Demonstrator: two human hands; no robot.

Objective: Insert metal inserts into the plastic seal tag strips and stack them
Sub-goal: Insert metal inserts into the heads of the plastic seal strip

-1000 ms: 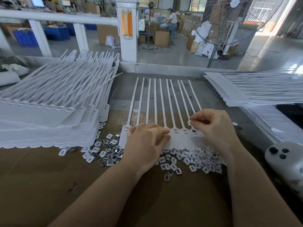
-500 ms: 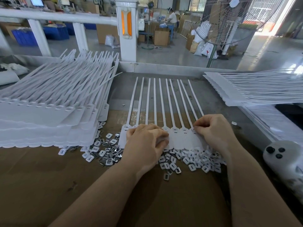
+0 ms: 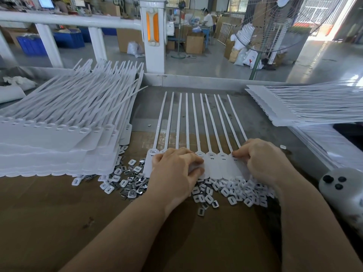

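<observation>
A white seal tag strip (image 3: 216, 167) lies flat on the table with several long straps pointing away from me. My left hand (image 3: 174, 173) rests on its left flags with fingers curled, thumb and forefinger pinching the white plastic. My right hand (image 3: 263, 160) is at the strip's rightmost head, fingertips pinched together there; a metal insert between them is mostly hidden. Loose metal inserts (image 3: 235, 191) lie heaped just below the strip, and more inserts (image 3: 129, 179) spread to the left.
A tall stack of tag strips (image 3: 49, 138) fills the left side. Another stack (image 3: 304, 107) lies at the right. A grey device (image 3: 341, 185) sits at the right edge. Brown cardboard (image 3: 59, 222) covers the near table. A metal rail (image 3: 196, 80) bounds the far side.
My right hand has shifted slightly right and down onto the rightmost tag head. My left hand has stayed on the strip.
</observation>
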